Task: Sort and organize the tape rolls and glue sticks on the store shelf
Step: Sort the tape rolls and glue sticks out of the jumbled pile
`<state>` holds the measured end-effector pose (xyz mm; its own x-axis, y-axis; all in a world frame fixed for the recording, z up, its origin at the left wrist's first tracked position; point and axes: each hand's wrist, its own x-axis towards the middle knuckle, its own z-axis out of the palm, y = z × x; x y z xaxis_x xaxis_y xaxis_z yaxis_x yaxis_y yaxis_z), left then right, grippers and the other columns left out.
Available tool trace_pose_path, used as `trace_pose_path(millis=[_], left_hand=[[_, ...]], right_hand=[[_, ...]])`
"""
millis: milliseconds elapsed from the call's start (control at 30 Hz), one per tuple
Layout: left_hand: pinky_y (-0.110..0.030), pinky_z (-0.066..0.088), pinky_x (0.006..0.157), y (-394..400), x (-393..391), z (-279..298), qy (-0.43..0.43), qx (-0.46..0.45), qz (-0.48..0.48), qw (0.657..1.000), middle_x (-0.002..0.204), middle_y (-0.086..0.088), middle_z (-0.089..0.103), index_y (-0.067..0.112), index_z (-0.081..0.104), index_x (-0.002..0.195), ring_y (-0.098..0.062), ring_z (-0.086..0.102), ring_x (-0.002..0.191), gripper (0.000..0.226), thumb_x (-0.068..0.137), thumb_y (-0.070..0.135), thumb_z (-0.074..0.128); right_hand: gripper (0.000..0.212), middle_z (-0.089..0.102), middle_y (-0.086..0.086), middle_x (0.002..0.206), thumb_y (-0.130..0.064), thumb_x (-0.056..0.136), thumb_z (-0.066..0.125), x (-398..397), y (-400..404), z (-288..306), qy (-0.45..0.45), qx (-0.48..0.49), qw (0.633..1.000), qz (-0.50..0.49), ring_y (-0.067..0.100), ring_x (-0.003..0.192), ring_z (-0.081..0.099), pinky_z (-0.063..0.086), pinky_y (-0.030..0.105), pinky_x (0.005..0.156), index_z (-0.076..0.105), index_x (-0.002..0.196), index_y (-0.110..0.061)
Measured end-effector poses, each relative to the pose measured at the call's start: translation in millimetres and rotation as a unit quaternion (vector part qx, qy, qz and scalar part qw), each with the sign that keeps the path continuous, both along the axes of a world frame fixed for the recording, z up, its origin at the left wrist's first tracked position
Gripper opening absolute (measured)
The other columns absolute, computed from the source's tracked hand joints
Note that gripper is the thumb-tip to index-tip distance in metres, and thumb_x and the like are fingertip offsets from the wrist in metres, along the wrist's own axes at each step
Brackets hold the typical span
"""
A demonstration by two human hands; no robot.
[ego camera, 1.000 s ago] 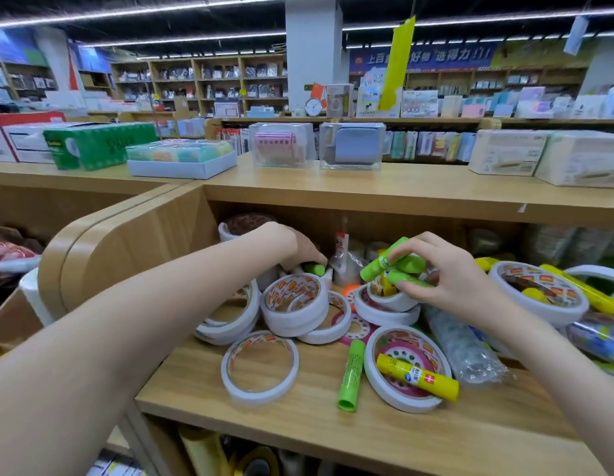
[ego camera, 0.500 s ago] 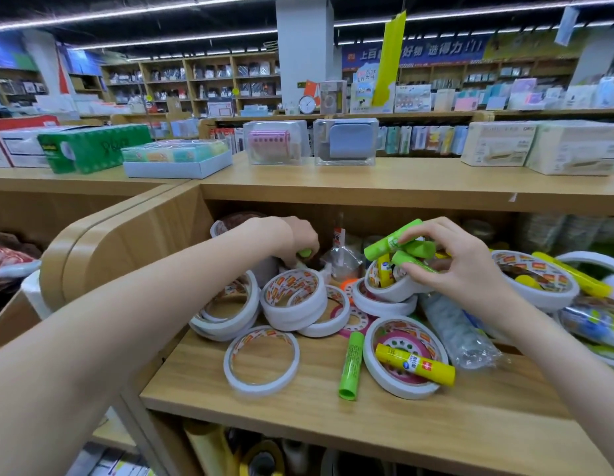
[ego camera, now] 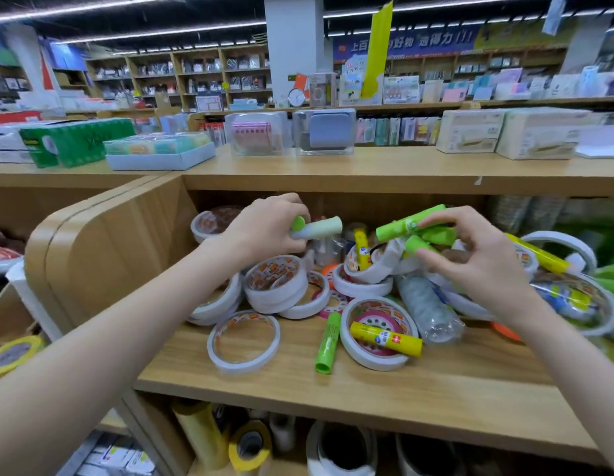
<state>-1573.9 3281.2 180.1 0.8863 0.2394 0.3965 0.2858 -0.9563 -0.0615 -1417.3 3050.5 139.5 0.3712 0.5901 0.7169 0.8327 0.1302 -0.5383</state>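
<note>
Nearest on the wooden shelf (ego camera: 384,389) lie a white tape ring (ego camera: 243,341), a green glue stick (ego camera: 328,343) and a yellow glue stick (ego camera: 386,339) resting across another tape roll (ego camera: 371,355). Behind them tape rolls are heaped. Above the heap, the left hand (ego camera: 264,231) has its fingers curled round a pale green glue stick (ego camera: 317,228); the right hand (ego camera: 477,259) pinches a bunch of green glue sticks (ego camera: 410,225).

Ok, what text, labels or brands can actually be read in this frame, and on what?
"上百" and "好物 选得力!!!": blue banner, middle hidden by a hanging yellow strip.
Green box: handwriting, unreadable.
Yellow glue stick: label too small.
Tape rolls: print blurred.
Green glue sticks in right hand: label blurred.
</note>
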Motion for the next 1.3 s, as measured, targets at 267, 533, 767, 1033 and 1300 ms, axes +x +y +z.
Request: trace_pose_path(millis=[267,533,767,1033,1300], left_hand=[[-0.037,0.047,0.073,-111.4,47.9,-10.9,-0.126,-0.123,-0.128,0.976,0.097,0.010,0.058,0.021,0.068,0.092,-0.014,0.057,0.082,0.036,0.066,0.042,0.055],[-0.022,0.043,0.066,-229.5,113.5,-6.8,-0.261,-0.154,-0.154,0.941,0.094,0.006,0.061,0.016,0.066,0.088,-0.014,0.057,0.076,0.021,0.072,0.027,0.059],[-0.024,0.047,0.070,-285.1,179.2,-20.6,-0.306,-0.181,-0.125,0.926,0.097,0.002,0.061,0.014,0.065,0.093,-0.011,0.056,0.087,0.021,0.077,0.026,0.070],[-0.018,0.044,0.065,-312.2,218.5,-20.1,-0.308,-0.219,-0.131,0.917,0.099,0.006,0.058,0.016,0.063,0.095,-0.008,0.054,0.074,0.019,0.080,0.022,0.073],[-0.013,0.039,0.062,-325.5,259.9,-27.6,-0.284,-0.249,-0.151,0.914,0.097,0.006,0.057,0.017,0.063,0.095,-0.010,0.051,0.069,0.019,0.079,0.022,0.073]], right_hand=[[0.034,0.062,-0.017,0.090,-0.003,0.076,0.070,42.6,-114.4,-12.3,0.115,0.065,0.990,-0.048,0.003,0.080,0.059,0.053,0.015,0.067,0.057,0.090,-0.031],[0.033,0.059,-0.005,0.091,-0.005,0.079,0.070,129.3,-219.3,-12.1,0.074,0.032,0.994,-0.072,0.017,0.070,0.056,0.050,0.016,0.057,0.056,0.089,-0.033],[0.029,0.057,0.002,0.097,-0.018,0.076,0.072,220.1,-252.2,-5.2,-0.010,-0.001,0.993,-0.116,0.025,0.077,0.058,0.052,0.036,0.067,0.057,0.096,-0.032],[0.026,0.057,0.002,0.100,-0.010,0.079,0.071,278.8,-299.8,-1.2,0.003,-0.052,0.982,-0.183,0.016,0.081,0.052,0.050,0.028,0.070,0.060,0.097,-0.025],[0.030,0.046,0.012,0.117,-0.005,0.080,0.068,300.7,-310.6,2.0,-0.057,-0.141,0.945,-0.290,0.023,0.070,0.058,0.034,0.021,0.077,0.063,0.109,-0.011]])
